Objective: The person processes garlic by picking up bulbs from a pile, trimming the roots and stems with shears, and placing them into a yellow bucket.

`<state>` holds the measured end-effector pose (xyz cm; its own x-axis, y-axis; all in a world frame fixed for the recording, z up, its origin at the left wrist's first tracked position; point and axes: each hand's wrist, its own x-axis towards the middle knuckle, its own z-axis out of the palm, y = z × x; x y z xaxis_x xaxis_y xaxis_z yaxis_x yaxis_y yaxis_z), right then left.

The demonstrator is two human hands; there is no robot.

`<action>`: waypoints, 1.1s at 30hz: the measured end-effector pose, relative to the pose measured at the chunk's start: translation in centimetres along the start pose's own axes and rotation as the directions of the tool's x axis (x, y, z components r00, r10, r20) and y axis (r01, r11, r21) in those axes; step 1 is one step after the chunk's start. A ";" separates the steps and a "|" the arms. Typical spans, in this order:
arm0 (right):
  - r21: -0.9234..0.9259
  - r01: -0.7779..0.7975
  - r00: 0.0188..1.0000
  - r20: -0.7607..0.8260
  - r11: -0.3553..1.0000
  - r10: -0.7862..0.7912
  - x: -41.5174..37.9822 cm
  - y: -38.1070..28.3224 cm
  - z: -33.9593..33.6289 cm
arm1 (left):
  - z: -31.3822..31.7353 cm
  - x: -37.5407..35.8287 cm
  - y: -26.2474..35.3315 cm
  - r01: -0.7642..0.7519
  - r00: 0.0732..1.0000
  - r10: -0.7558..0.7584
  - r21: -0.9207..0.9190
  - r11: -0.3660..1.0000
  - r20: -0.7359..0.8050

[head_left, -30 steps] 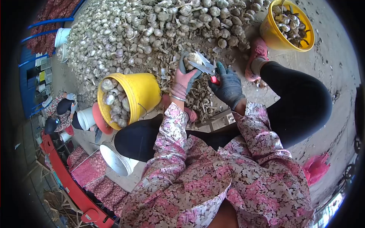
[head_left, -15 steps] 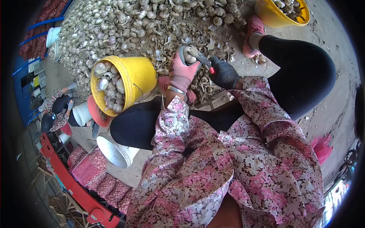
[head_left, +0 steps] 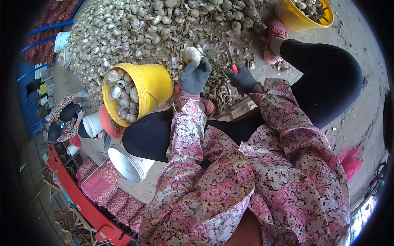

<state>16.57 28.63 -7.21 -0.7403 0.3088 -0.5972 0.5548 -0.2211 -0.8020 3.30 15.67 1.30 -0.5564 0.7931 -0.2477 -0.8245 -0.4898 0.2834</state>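
Gripped in the fingers of my left hand [head_left: 195, 77] is a pale garlic bulb [head_left: 191, 54], raised at the far side of the fingertips. The hand wears a pink and grey glove, its grey palm side showing. My right hand [head_left: 243, 79], in a dark glove, is closed around a knife [head_left: 234, 68] with a red part on its handle. The thin blade points away from me, apart from the bulb. Close to the left of my left hand, a yellow bucket [head_left: 158, 84] leans toward the left, filled with garlic bulbs [head_left: 123, 94].
A large garlic heap [head_left: 135, 33] spreads ahead, with loose skins [head_left: 217, 82] beneath my hands. Another yellow bucket [head_left: 298, 18] stands beyond my right foot. A white bucket [head_left: 127, 164] lies near my left knee. At far left, another person [head_left: 65, 119] bends beside buckets.
My left hand has turned over, showing its grey palm, and the bulb has moved up and left. The knife has come away from the bulb, its blade now pointing forward.
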 end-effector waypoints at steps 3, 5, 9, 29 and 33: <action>-0.060 0.207 0.978 0.006 0.976 -0.207 -3.9 -2.9 0.7 | 0.0 -0.5 0.6 -0.040 0.994 0.050 -0.108 0.993 0.094; -0.098 0.218 0.976 0.053 0.971 -0.213 -5.4 -5.4 0.4 | 0.1 -0.8 0.4 -0.025 0.986 0.046 -0.130 0.991 0.159; -0.133 0.364 0.931 0.038 0.922 -0.362 -6.2 -5.8 0.4 | 0.3 -2.1 -0.1 0.094 0.981 -0.077 -0.090 0.991 0.176; 0.868 -0.363 0.917 0.267 0.338 0.298 -1.1 -5.0 0.1 | -0.7 7.7 1.8 -0.111 0.884 0.366 0.629 0.770 -0.292; 0.902 -0.348 0.910 0.260 0.255 0.323 0.4 -4.7 0.8 | -5.6 19.9 1.7 -0.057 0.905 0.424 0.998 0.009 0.048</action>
<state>13.37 29.09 -3.65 -0.5936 -0.0313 -0.8041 0.0566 -0.9984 -0.0029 -9.73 28.62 -8.35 -0.8476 0.5273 -0.0598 0.1277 0.3121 0.9414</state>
